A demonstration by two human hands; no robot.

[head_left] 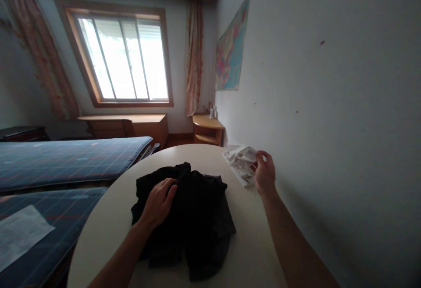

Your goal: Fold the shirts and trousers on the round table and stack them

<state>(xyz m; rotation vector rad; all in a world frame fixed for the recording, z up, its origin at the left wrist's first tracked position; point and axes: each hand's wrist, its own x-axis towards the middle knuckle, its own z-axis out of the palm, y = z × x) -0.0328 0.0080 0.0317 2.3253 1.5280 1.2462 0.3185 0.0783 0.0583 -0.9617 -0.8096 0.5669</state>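
Observation:
A heap of black clothing (197,209) lies crumpled on the round cream table (101,235). My left hand (160,202) rests on its left side, with fingers stretched out over the fabric and the thumb apart. At the table's far right edge, close to the wall, is a crumpled white sheet (242,161); whether it is thin cloth or a plastic bag I cannot tell. My right hand (265,171) pinches the right end of this sheet between thumb and fingers.
A white wall (345,147) runs close along the table's right side. Beds with blue plaid mattresses (72,158) stand at the left, one with a paper sheet (24,233) on it. Beyond are a wooden desk (144,123) and a small corner shelf (208,123).

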